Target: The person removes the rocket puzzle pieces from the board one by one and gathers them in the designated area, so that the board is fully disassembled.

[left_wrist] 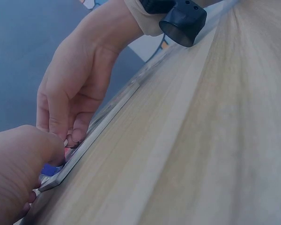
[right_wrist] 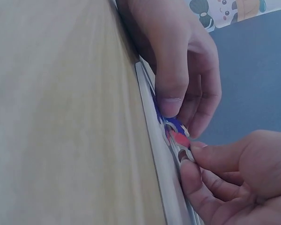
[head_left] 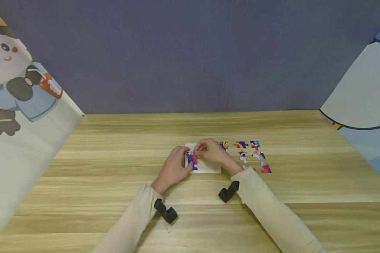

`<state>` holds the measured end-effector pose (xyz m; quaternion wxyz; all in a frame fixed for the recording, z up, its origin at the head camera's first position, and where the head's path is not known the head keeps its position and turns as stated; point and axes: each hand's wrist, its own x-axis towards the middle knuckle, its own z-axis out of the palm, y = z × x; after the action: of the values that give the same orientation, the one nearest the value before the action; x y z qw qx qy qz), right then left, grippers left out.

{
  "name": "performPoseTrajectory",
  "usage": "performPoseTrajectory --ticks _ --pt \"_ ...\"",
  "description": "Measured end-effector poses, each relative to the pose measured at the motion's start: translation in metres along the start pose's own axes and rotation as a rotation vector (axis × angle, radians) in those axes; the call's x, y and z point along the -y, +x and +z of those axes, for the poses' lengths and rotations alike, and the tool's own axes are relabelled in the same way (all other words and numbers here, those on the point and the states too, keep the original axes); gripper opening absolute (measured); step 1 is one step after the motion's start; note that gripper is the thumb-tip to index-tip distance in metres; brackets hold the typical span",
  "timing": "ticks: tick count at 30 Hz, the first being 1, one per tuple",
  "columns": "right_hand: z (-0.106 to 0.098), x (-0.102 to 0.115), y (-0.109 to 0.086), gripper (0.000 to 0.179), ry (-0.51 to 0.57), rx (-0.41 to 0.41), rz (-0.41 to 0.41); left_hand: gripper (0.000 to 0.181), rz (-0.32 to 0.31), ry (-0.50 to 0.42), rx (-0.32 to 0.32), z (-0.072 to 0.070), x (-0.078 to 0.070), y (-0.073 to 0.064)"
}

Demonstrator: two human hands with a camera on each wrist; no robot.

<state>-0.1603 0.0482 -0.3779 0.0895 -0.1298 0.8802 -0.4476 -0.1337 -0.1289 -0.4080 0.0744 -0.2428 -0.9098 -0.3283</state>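
A white puzzle tray [head_left: 211, 169] lies on the table with purple and red puzzle pieces [head_left: 190, 161] along its left side. My left hand [head_left: 175, 167] holds the tray's left edge, fingers toward the far corner and thumb over the pieces near the front. In the right wrist view that thumb [right_wrist: 171, 101] rests by a purple piece. With thumb and index finger, my right hand [head_left: 210, 151] pinches a red puzzle piece [right_wrist: 181, 139] beside the pieces in the tray. The right hand covers part of the tray's far side.
Several loose puzzle pieces [head_left: 241, 144] lie in rows right of the tray, some partly hidden by the right forearm. A dark blue panel [head_left: 196, 63] stands behind the wooden table [head_left: 114, 151]. Printed panels [head_left: 35, 140] flank both sides.
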Motion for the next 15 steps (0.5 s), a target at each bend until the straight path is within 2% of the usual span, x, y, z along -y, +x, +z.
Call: performPoseTrajectory --ticks 9,15 --pt "-0.004 0.001 -0.0011 0.006 0.007 0.021 0.015 0.046 -0.018 0.001 0.012 -0.0024 -0.0013 -0.0006" --pt "-0.0097 0.0003 -0.0062 0.007 0.067 0.024 0.052 0.038 -0.04 0.004 0.041 -0.0027 -0.003 0.0005"
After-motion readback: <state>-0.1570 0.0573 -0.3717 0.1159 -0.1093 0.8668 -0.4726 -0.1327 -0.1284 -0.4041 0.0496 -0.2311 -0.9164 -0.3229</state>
